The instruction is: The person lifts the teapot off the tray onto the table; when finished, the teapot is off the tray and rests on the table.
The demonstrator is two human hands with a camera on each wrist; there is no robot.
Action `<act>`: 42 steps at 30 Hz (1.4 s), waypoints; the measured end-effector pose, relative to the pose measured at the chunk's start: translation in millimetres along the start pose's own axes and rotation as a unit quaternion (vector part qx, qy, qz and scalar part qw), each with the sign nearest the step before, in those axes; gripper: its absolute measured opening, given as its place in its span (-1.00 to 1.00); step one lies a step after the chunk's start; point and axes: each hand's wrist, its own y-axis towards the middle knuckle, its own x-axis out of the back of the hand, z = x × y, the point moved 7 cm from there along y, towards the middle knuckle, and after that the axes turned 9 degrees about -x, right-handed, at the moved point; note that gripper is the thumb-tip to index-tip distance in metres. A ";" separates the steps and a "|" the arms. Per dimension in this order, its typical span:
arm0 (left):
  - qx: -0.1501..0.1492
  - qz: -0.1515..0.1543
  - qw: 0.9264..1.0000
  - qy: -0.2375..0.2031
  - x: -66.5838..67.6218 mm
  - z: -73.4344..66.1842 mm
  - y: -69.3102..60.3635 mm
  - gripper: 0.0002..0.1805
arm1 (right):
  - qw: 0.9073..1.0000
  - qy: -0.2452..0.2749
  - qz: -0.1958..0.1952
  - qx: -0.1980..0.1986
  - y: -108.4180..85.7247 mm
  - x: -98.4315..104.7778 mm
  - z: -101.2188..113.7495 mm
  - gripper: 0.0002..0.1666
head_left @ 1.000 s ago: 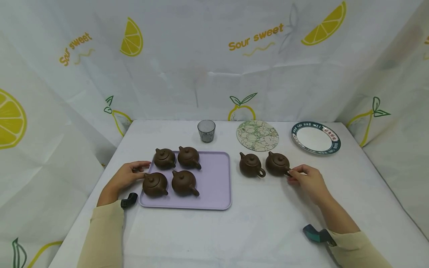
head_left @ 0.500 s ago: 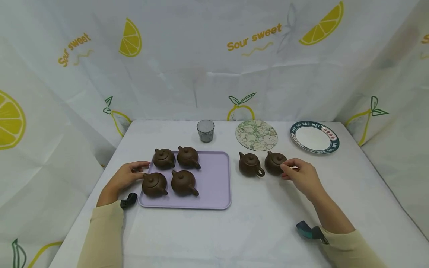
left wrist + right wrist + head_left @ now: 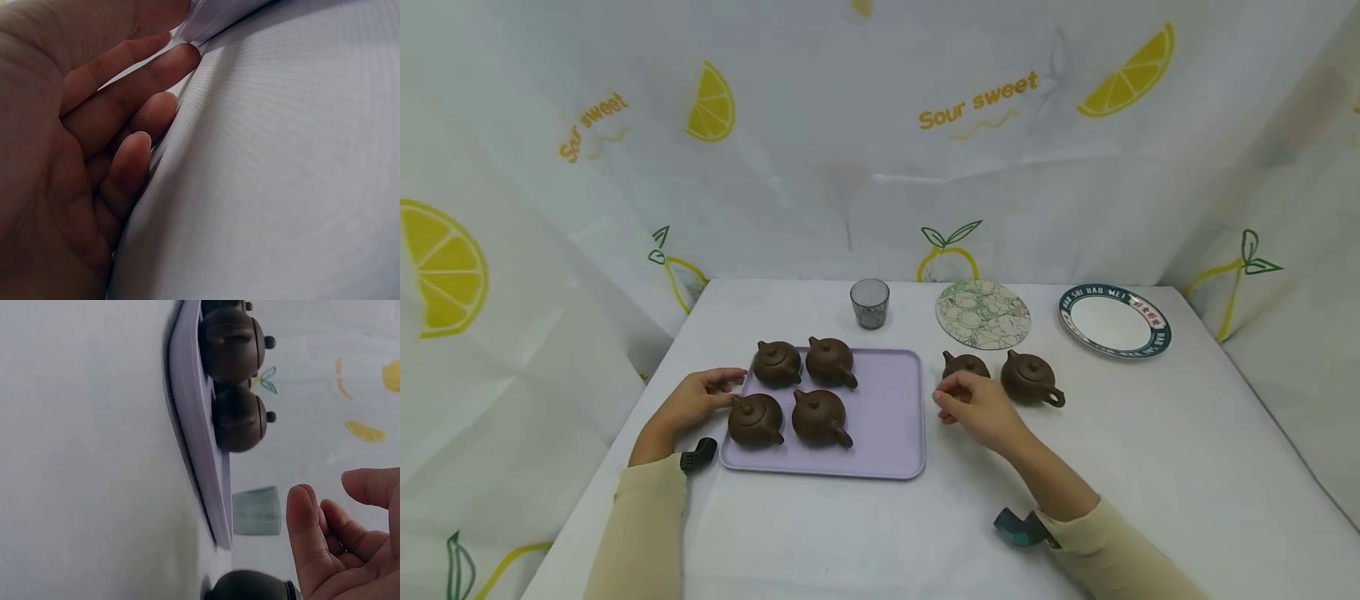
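My left hand point(image 3: 692, 403) rests beside the purple tray point(image 3: 887, 417), its loosely bent fingers against the left rim; the left wrist view shows those fingers point(image 3: 128, 119) next to the tray edge point(image 3: 219, 15). Dark brown lidded teapots stand on the tray: two behind point(image 3: 777, 364) and two in front point(image 3: 818, 417). My right hand point(image 3: 983, 410) hovers, holding nothing, in front of a fourth-side brown teapot point(image 3: 967, 365) right of the tray, partly hiding it. Thumb and fingers point(image 3: 306, 519) stand apart in the right wrist view. Another teapot point(image 3: 1030, 379) sits just right, handle toward me.
Along the back of the table stand a grey glass point(image 3: 870, 304), a round patterned mat point(image 3: 983, 314) and a white plate with a dark green rim point(image 3: 1159, 337). A white cloth with printed lemons point(image 3: 850, 200) hangs behind them.
My right hand has let go of the right teapot's handle and moved left to the other teapot. The left hand stays at the tray. The head view has shifted slightly.
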 end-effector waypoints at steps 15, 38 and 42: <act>-0.003 0.000 1.000 0.011 -4.9 -1.3 1.0 -0.48 | 0.990 -0.040 0.114 0.073 5.0 -111.7 34.2 -0.81; 0.011 -0.003 1.000 -0.008 -2.2 -3.8 -1.0 -0.46 | 0.986 -0.074 0.115 0.092 1.3 -134.3 36.6 -0.88; 0.007 -0.005 1.000 -0.011 -0.9 -3.7 -0.8 -0.45 | 0.987 -0.071 0.106 0.094 0.0 -130.1 37.2 -0.88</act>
